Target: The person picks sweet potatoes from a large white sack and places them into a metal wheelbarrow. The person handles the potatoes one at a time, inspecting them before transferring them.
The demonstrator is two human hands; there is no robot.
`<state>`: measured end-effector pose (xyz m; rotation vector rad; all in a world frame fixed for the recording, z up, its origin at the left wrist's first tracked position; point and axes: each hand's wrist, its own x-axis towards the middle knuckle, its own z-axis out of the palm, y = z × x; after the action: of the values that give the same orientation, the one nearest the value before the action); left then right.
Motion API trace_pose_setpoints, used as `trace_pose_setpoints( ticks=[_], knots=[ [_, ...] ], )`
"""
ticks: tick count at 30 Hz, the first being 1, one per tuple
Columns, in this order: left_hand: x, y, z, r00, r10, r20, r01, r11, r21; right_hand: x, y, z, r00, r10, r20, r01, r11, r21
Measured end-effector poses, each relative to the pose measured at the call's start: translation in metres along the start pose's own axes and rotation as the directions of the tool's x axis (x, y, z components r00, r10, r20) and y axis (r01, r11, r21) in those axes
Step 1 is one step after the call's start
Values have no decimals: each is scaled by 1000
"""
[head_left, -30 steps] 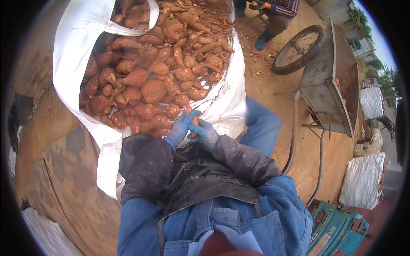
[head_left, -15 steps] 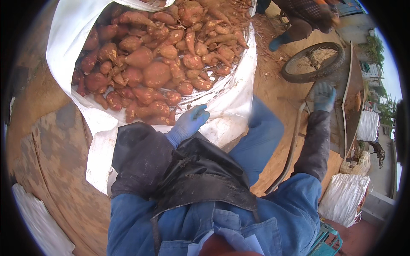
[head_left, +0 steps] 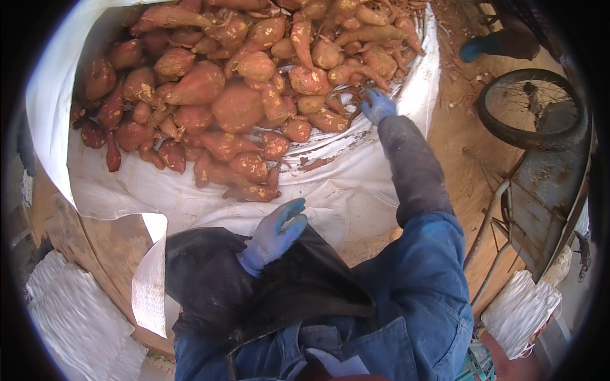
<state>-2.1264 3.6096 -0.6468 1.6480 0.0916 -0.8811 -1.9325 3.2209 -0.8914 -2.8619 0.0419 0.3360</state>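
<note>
A heap of reddish-brown sweet potatoes [head_left: 237,105] fills much of a large white woven bag [head_left: 330,193] spread open before me. My left hand [head_left: 272,232], in a pale blue glove, hovers over my black apron [head_left: 318,267], just short of the heap's near edge, fingers loosely apart and empty. My right hand [head_left: 379,106], gloved alike, reaches out to the heap's right edge among smaller roots and scraps, its fingers apart; whether they touch a root is unclear.
A rusty wheelbarrow [head_left: 546,197] with a spoked wheel [head_left: 532,108] stands at right. Another person's leg and boot [head_left: 486,46] are at top right. White sacks lie at lower left [head_left: 79,317] and lower right [head_left: 518,311], beside wooden boards [head_left: 95,254] on the left.
The tuber both hands held is no longer in them. My right hand swung out toward the wheelbarrow, then left onto the heap's edge. The view has shifted, bringing the heap nearer.
</note>
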Motion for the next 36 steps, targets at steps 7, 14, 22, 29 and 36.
trace_pose_setpoints(
  ticks=[7,14,22,29,36],
  knots=[
    [7,-4,3,992,-114,52,116,992,-44,35,-7,19,916,357,182,-325,928,-184],
    [5,-6,1,993,-112,48,111,994,22,24,-31,-14,917,255,305,-150,932,-329],
    [2,-8,0,990,-123,67,121,992,41,-16,-48,14,906,281,317,-290,957,-22],
    [-5,-12,-1,995,-75,71,77,997,-22,-30,-13,21,862,259,435,-296,-439,848],
    [1,-8,-3,984,-148,97,151,988,-23,3,17,71,919,131,372,-281,-442,852]
  ],
)
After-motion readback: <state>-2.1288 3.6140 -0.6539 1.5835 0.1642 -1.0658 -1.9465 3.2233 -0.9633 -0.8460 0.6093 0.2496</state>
